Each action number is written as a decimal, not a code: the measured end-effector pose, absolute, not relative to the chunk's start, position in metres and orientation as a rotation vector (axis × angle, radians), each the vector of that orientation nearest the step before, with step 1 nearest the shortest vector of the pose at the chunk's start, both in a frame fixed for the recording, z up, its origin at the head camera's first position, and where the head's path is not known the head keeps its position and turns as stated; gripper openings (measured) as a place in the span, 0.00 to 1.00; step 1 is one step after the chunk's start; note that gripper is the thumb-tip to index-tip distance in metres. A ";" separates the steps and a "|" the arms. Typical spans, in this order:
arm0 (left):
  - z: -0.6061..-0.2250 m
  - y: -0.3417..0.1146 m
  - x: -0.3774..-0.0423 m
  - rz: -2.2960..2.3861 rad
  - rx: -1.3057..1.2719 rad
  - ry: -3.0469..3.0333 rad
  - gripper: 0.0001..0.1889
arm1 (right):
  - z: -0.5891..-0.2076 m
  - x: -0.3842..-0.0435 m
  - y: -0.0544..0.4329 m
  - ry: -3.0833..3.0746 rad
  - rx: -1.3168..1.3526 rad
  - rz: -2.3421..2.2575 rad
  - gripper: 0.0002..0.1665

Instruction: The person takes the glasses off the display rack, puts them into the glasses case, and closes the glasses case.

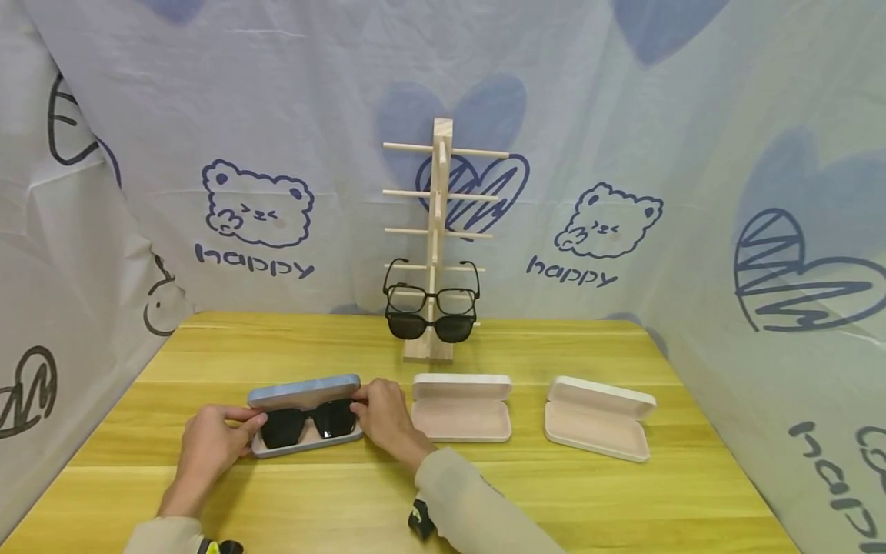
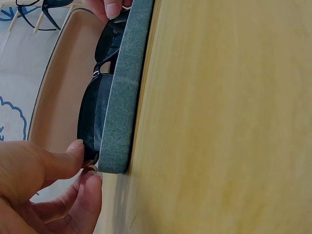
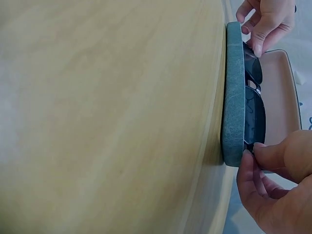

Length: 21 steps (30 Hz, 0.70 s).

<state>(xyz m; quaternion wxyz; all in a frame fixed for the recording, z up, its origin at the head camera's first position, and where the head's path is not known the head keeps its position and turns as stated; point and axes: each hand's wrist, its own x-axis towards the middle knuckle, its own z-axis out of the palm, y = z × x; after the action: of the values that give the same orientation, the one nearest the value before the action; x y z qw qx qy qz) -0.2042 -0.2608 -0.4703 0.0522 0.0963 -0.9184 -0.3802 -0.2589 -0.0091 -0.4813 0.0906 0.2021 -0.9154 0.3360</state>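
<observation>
Dark sunglasses lie, lenses up, in an open blue-grey glasses case on the left part of the table. Its lid stands raised at the back, showing a pinkish lining. My left hand pinches the left end of the sunglasses, thumb on the lens edge and fingers by the case's end. At the other end, my right hand pinches the frame corner between thumb and fingers. The front wall of the case hides the lower part of the sunglasses.
Two white glasses cases stand open with pink linings to the right. Behind them rises a wooden display rack with pegs. Clear-lens glasses and another pair of sunglasses hang low on it. Printed cloth encloses the table.
</observation>
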 end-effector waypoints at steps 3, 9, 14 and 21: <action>-0.470 -0.260 -0.205 -1.142 0.298 -2.792 0.15 | -0.480 -0.258 -0.009 -2.712 0.583 1.011 0.05; -0.470 -0.259 -0.206 -1.118 0.289 -2.800 0.14 | -0.480 -0.258 -0.009 -2.720 0.544 1.009 0.05; -0.471 -0.259 -0.205 -1.123 0.295 -2.805 0.14 | -0.480 -0.260 -0.010 -2.726 0.587 0.941 0.03; -0.471 -0.261 -0.205 -1.147 0.333 -2.790 0.13 | -0.479 -0.262 -0.010 -2.749 0.601 0.968 0.03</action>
<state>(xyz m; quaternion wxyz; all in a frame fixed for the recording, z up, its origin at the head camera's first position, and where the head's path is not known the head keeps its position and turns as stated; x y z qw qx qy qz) -0.2045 -0.2609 -0.4713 0.0536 0.1095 -0.9180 -0.3774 -0.2617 -0.0095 -0.4787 0.0827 0.2011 -0.9207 0.3240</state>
